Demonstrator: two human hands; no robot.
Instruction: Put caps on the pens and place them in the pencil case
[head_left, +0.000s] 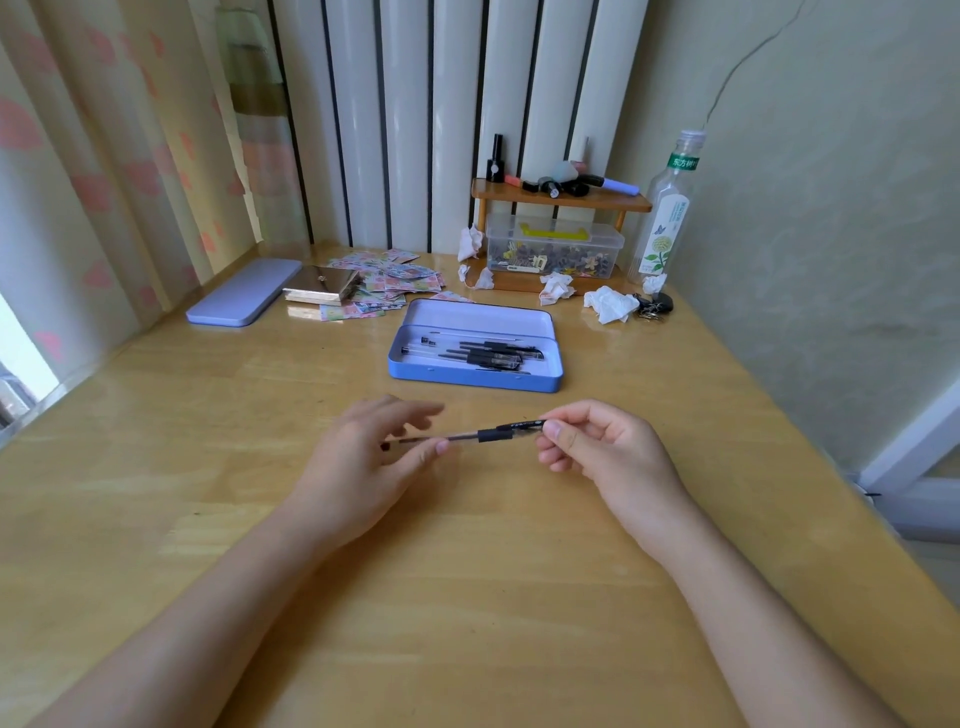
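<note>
While both hands hover above the wooden table, the right hand pinches the capped end of a pen between thumb and fingertips; the left hand grips its other end, remaining fingers spread loosely. Beyond, the open blue pencil case holds several pens.

pen – clear barrel, black grip, capped, near-level | pencil case – blue tin, open, pens inside
</note>
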